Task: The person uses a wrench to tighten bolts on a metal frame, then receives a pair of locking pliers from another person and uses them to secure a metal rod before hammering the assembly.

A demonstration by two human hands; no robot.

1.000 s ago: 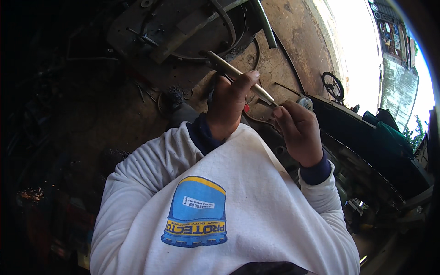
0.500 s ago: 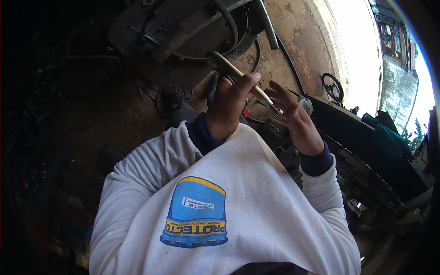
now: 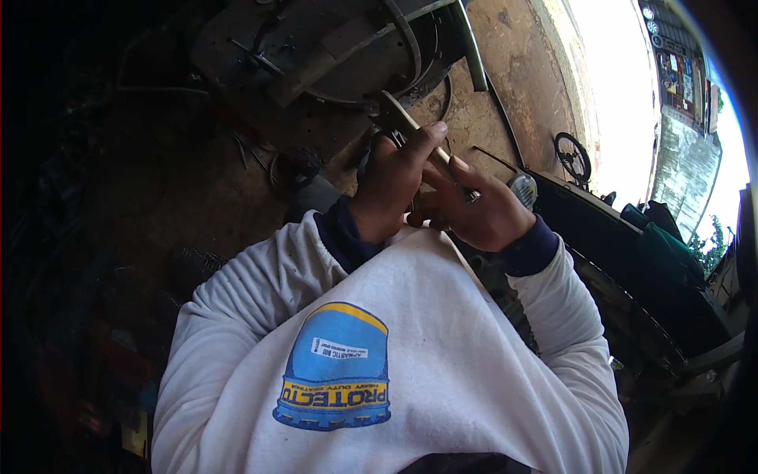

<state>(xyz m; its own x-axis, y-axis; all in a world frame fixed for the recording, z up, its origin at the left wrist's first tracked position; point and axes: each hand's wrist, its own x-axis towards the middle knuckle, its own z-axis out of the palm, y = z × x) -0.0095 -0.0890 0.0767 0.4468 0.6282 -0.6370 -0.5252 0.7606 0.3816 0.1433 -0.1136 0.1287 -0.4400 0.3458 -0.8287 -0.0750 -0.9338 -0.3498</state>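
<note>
Near the centre of the head view, a long slim tool (image 3: 405, 118) of pale metal slants from upper left to lower right. Its upper end is flat and dark, and a small shiny knob shows at the lower end; I cannot make out its exact kind. My left hand (image 3: 391, 182) is closed round its middle, thumb laid along the top. My right hand (image 3: 493, 209) closes on the lower end, thumb on the shaft and fingers curled beneath. The fingers hide part of the tool between the hands.
Beyond my hands stands a dark metal frame (image 3: 316, 71) with a curved ring and bars. Thin rods (image 3: 251, 150) lie on the brown floor at left. To the right are a rounded glassy object (image 3: 523, 188), a spoked wheel (image 3: 572, 156) and dark green cloth (image 3: 671, 253).
My right hand has moved left and closed on the tool's lower end, where its fingers were spread beside the knob. My left hand keeps its grip.
</note>
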